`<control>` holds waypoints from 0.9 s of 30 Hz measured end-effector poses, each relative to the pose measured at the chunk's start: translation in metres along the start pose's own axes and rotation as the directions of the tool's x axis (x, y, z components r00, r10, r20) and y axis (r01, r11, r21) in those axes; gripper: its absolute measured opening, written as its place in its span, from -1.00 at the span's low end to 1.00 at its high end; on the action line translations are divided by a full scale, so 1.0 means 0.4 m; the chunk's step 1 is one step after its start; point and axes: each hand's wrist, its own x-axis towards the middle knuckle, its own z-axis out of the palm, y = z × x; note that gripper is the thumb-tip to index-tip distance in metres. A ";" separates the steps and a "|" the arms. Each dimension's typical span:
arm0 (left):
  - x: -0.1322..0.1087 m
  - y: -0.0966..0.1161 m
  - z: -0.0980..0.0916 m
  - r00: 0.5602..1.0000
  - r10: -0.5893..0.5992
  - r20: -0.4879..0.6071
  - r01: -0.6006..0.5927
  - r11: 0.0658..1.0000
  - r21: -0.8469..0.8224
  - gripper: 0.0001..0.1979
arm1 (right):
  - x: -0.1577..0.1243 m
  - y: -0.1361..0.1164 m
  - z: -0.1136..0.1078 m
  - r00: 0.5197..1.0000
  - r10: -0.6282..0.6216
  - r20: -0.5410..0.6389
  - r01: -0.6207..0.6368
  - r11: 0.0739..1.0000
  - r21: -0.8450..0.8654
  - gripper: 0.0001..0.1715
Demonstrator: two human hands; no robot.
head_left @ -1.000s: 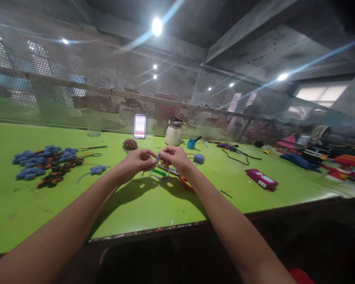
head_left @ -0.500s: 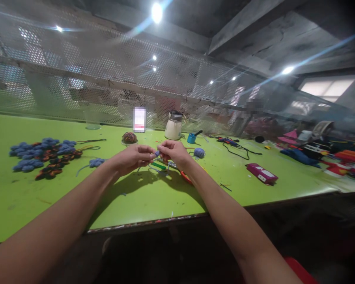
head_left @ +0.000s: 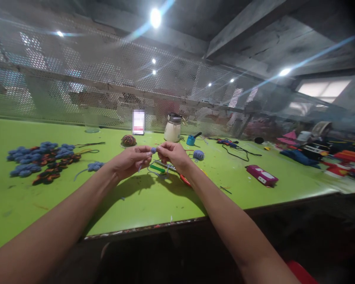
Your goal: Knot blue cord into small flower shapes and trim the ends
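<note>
Between my two hands, above the green table (head_left: 130,205), is a small piece of blue-purple yarn work (head_left: 154,150). My left hand (head_left: 133,159) pinches it from the left with thumb and forefinger. The fingertips of my right hand (head_left: 172,154) close on its right side. A loose yarn tail hangs below. Under my hands lie a green-handled tool (head_left: 157,169), probably a crochet hook, and scissors with red handles (head_left: 185,180), partly hidden by my right wrist. A blue yarn ball (head_left: 198,154) rests just right of my right hand.
Blue and dark-orange crocheted flowers (head_left: 44,157) lie left, with a single blue flower (head_left: 95,166) nearer. Behind stand a multicoloured yarn ball (head_left: 128,140), a phone (head_left: 138,122), a cream jug (head_left: 172,128) and a blue pot (head_left: 191,140). A magenta case (head_left: 262,175) lies right.
My hands have shifted slightly left with the yarn piece, which shows more plainly between the fingertips. The whole view has tilted a little, so the table sits slightly lower.
</note>
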 end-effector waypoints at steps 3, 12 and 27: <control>0.000 0.004 0.001 1.000 0.022 -0.021 -0.024 0.997 -0.068 -0.89 | -0.006 -0.010 0.001 0.998 0.037 0.043 -0.039 0.997 0.066 -0.63; 0.002 0.002 -0.003 0.994 0.047 -0.096 -0.051 0.998 -0.040 -0.89 | -0.009 -0.017 0.004 0.994 0.087 0.065 -0.097 0.982 0.163 -0.71; -0.035 0.011 0.057 0.945 0.189 0.267 -0.134 0.968 -0.211 -0.92 | -0.019 -0.031 0.012 0.988 0.045 0.147 -0.087 0.952 0.294 -0.79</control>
